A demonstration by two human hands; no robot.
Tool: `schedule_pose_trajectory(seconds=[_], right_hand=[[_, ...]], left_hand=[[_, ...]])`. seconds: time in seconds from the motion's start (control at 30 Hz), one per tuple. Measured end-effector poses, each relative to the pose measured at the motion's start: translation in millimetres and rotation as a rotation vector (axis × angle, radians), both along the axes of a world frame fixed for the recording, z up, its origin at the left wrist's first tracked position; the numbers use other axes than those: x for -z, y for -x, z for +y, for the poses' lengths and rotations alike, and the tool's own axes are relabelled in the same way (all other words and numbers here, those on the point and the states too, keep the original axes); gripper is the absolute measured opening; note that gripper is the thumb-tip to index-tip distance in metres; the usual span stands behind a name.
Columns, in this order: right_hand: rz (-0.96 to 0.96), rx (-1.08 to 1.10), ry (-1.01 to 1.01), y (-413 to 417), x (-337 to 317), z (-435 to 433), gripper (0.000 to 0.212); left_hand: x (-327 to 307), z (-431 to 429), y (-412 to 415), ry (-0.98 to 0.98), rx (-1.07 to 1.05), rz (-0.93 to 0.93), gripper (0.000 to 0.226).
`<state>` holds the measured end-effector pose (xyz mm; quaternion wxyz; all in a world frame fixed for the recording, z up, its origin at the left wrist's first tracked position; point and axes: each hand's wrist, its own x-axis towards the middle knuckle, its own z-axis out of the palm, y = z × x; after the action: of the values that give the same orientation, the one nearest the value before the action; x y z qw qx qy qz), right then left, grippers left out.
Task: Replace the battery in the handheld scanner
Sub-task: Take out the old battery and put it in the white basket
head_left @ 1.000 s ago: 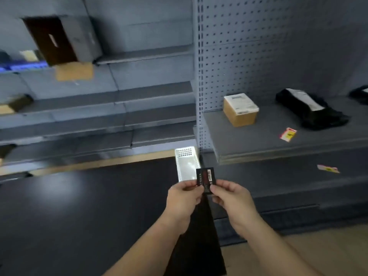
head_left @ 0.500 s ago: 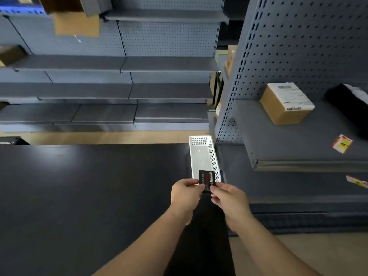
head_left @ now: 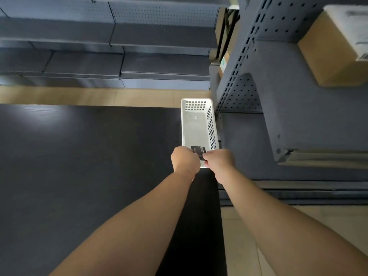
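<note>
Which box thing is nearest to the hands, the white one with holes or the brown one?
The white basket with holes. It sits on the dark table right under both hands and the battery. The brown cardboard box is up on the shelf, far right.

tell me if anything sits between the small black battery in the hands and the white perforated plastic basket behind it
Nothing visible does. The left hand and right hand pinch the small black battery right over the near end of the white perforated plastic basket, whose visible inside is bare. The scanner is not in view.
</note>
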<state>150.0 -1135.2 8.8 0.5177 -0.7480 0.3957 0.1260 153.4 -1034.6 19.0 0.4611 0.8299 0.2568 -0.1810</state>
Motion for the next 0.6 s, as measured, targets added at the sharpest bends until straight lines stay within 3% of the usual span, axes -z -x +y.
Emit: schedule_pose_trajectory(seconds=[0.03,0.17,0.27,0.3,0.4,0.5,0.6], right_hand=[[0.018,0.009,0.01,-3,4,-1,0.005],[0.069,-0.005,0.096,-10,14,1,0.03],[0.079,-0.052,0.15,-14,14,4,0.008],[0.086,-0.061,0.152,-14,14,4,0.006],[0.105,-0.068,0.144,-16,16,3,0.009],[0.139,-0.076,0.121,-20,14,3,0.017],[0.154,-0.057,0.071,-19,12,2,0.016]], left_hand=[[3,-3,-1,-0.024,0.025,0.003,0.009],[10,-12,-3,-0.202,0.244,0.059,0.021],[1,-17,-1,-0.304,0.415,0.082,0.033],[-1,-16,1,-0.355,0.57,0.047,0.033],[4,-17,5,-0.484,0.747,0.014,0.032],[5,-22,2,-0.445,0.778,0.056,0.031],[4,-23,5,-0.309,0.626,0.126,0.028]])
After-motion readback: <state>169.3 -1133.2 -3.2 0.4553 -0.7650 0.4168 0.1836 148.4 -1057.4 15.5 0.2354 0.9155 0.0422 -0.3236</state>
